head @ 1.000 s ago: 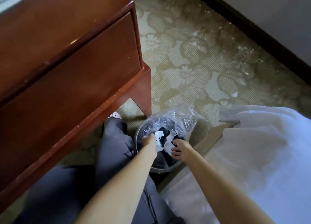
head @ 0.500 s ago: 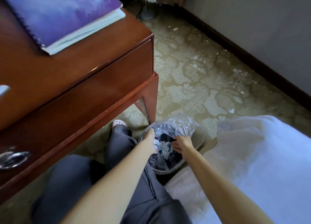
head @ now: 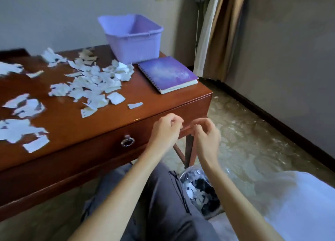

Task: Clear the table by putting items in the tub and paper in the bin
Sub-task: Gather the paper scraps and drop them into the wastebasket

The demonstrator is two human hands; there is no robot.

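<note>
Torn white paper scraps (head: 94, 85), ragged and some with dark marks too blurred to read, lie scattered over the left and middle of the bench (head: 137, 117); too many to count. One lilac tub (head: 134, 41) at the far right corner, one purple spiral notebook (head: 167, 74) just in front of it. One bag-lined bin (head: 201, 190) on the floor by the person's leg, scraps inside. Left hand (head: 165, 132) and right hand (head: 205, 135) hang close together at the bench edge, loosely curled, nothing seen in either.
</note>
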